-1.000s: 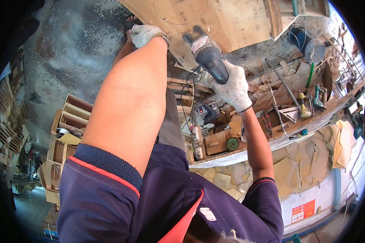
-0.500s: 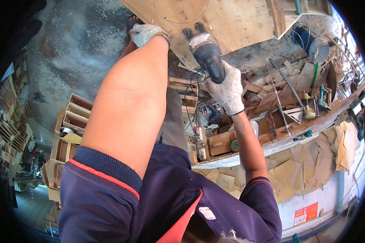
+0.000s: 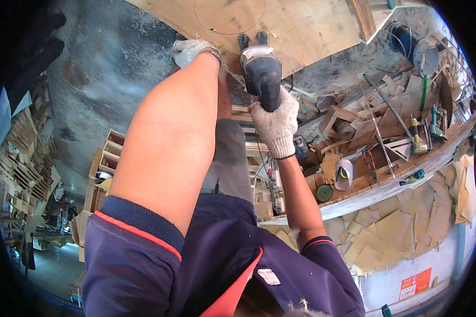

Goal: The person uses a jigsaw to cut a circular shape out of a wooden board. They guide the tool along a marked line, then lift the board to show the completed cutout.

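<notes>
My right hand (image 3: 275, 117), in a white knit glove, is wrapped round the rear of a black jigsaw (image 3: 263, 76). The jigsaw's two-pronged foot rests on the near edge of a plywood sheet (image 3: 307, 31), just below a pencilled circle. Its blade is hidden. At the sheet's left edge is my gloved left hand (image 3: 193, 52), its fingers curled. Whether it grips the edge cannot be made out.
Right of me, a long bench (image 3: 354, 185) holds wood offcuts, a green disc (image 3: 324, 193), pliers (image 3: 369, 162) and a yellow-green power tool (image 3: 419, 143). Beyond it lies a blue drum (image 3: 402, 39). Wooden box frames (image 3: 110, 150) stand at left, on the stained floor (image 3: 98, 79).
My right hand and the jigsaw have turned straighter and moved slightly left, the foot staying at the sheet's edge. My left hand stays near the edge. The whole view has shifted a little.
</notes>
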The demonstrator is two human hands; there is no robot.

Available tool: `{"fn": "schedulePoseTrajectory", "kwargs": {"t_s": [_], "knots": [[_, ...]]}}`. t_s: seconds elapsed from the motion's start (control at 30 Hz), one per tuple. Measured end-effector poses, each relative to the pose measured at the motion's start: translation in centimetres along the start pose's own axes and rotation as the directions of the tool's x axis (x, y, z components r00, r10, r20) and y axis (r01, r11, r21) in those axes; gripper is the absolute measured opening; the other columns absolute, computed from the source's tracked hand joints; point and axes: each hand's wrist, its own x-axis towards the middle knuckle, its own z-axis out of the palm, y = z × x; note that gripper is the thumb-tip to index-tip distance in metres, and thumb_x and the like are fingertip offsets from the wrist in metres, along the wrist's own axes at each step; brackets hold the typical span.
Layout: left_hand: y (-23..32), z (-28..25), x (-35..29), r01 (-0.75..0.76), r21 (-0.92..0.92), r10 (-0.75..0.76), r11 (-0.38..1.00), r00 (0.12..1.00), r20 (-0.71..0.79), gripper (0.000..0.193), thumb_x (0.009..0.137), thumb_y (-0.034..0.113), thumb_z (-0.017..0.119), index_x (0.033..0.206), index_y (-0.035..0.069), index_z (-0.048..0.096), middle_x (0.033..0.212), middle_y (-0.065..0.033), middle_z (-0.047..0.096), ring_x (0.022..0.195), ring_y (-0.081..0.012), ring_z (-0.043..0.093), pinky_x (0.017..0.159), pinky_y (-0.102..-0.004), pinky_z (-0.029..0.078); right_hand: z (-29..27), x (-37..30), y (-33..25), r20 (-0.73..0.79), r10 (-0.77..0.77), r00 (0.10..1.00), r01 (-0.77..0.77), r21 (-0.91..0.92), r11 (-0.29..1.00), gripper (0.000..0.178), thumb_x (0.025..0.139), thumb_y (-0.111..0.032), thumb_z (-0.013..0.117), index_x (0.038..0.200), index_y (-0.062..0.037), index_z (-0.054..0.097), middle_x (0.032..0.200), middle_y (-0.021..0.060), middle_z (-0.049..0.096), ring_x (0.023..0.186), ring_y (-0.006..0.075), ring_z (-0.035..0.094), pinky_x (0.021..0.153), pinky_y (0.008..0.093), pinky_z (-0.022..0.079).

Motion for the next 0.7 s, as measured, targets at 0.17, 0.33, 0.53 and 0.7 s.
{"fn": "schedulePoseTrajectory", "kwargs": {"t_s": [0.17, 0.33, 0.53, 0.7], "knots": [[0.5, 0.0, -0.7, -0.022, -0.101, 0.019, 0.995, 0.999, -0.032, 0.054, 0.105, 0.043, 0.043, 0.123, 0.000, 0.069, 0.118, -0.0211, 0.073, 0.099, -0.0402, 0.070, 0.087, -0.0438, 0.054, 1.1, -0.2, -0.2, -0.074, 0.044, 0.996, -0.038, 0.083, 0.996, 0.033, 0.069, -0.015, 0.077, 0.098, 0.0002, 0.069, 0.083, 0.0203, 0.072, 0.079, 0.0384, 0.072, 0.074, 0.0421, 0.056], [-0.2, 0.8, -0.4, -0.025, -0.026, 0.025, 0.999, 1.000, -0.007, 0.053, 0.105, 0.043, 0.041, 0.113, -0.001, 0.070, 0.109, -0.0201, 0.075, 0.096, -0.0390, 0.071, 0.084, -0.0448, 0.055, 1.8, -1.2, -0.3, -0.157, 0.074, 0.985, -0.057, 0.105, 0.993, 0.028, 0.071, -0.011, 0.075, 0.096, -0.0007, 0.068, 0.080, 0.0206, 0.070, 0.076, 0.0369, 0.072, 0.073, 0.0407, 0.055], [-1.3, 1.3, 1.0, 0.158, -0.114, -0.151, 0.981, 0.986, 0.068, 0.056, 0.105, 0.042, 0.043, 0.103, -0.006, 0.072, 0.103, -0.0255, 0.074, 0.095, -0.0437, 0.070, 0.083, -0.0474, 0.056, 1.9, -3.3, -0.1, -0.263, 0.075, 0.962, -0.036, 0.149, 0.988, 0.026, 0.071, -0.003, 0.071, 0.097, -0.0008, 0.068, 0.080, 0.0179, 0.071, 0.073, 0.0293, 0.072, 0.073, 0.0366, 0.055], [-1.9, 0.1, 0.4, 0.045, -0.163, -0.002, 0.986, 0.968, 0.251, 0.057, 0.105, 0.043, 0.047, 0.117, -0.009, 0.067, 0.117, -0.0290, 0.070, 0.107, -0.0461, 0.066, 0.093, -0.0480, 0.052, 1.0, -9.5, -2.5, -0.420, -0.035, 0.907, 0.052, 0.028, 0.998, 0.023, 0.077, -0.014, 0.078, 0.094, -0.0016, 0.069, 0.079, 0.0141, 0.070, 0.072, 0.0276, 0.068, 0.073, 0.0372, 0.052]]}}
